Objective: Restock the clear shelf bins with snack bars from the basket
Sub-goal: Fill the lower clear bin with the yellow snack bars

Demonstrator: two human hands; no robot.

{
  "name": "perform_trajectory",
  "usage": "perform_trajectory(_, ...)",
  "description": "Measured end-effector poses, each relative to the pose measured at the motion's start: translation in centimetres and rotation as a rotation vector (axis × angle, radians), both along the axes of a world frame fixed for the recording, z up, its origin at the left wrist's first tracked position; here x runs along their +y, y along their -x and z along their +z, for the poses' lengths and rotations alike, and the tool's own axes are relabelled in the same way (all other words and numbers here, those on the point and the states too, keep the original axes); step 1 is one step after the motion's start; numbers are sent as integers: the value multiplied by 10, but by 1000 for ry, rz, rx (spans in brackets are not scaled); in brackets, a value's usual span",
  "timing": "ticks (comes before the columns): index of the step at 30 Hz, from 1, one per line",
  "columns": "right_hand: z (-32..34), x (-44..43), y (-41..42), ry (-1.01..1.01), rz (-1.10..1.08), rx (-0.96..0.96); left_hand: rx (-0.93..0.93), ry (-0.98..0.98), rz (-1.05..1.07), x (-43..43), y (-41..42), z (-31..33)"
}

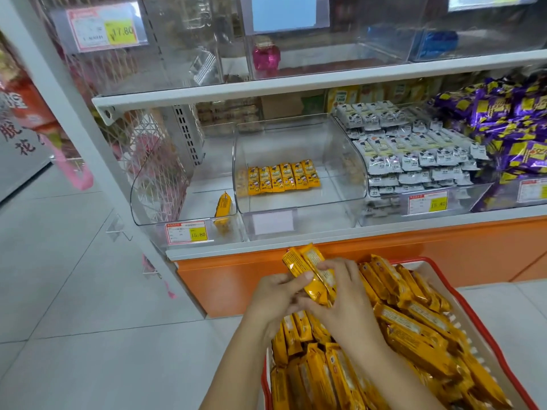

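Snack bars (306, 266) between left hand (273, 295), right hand (347, 294)

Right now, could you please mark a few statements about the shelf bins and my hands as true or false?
1. The left hand and right hand together hold a bundle of yellow snack bars above the red basket. True.
2. The middle clear bin is full to the top. False: it holds only one row of yellow bars on its floor.
3. The left clear bin holds a single yellow bar at its right wall. True.
4. The right clear bin holds purple packets. False: it holds white-wrapped bars; the purple packets lie further right.
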State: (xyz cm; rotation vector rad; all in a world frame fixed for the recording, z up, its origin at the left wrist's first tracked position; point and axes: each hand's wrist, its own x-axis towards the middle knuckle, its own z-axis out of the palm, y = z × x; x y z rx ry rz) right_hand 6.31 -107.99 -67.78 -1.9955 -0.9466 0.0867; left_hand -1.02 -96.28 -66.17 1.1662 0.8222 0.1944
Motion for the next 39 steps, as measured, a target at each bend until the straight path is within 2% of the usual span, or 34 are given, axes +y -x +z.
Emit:
perform_trajectory(4,24,-23,-13,-204,-16,313,-198,254,-104,-2,-4,11)
perform_trajectory(7,28,-33,-20,-194,-22,337,-282,327,-172,-8,-8,17)
perform_trajectory(11,28,-35,-23,-226,-60,387,-279,308,-165,-14,-18,21)
perform_trajectory(12,28,-35,-25,-284,-78,461,-282,317,-161,-14,-20,23)
perform_trajectory(15,32,-37,-31,-452,-134,864,-307,352,-164,-14,-23,25)
perform_trajectory(17,32,-41,-35,-450,-95,967,-310,358,-178,-16,-23,26)
perform_trajectory(21,35,-41,-36,-284,-24,792,-328,344,-212,-14,-23,21)
perform_trajectory(26,41,-36,-42,-259,-83,538,-414,359,-250,-9,-30,23)
perform_trajectory(29,55,-28,-41,-252,-37,378,-453,373,-228,-6,-36,28)
perform_trajectory(35,82,-6,-61,-362,-55,314,-450,310,-197,11,-45,48)
perform_trajectory(39,94,20,-68,-195,2,139,-505,320,-148,20,-54,65)
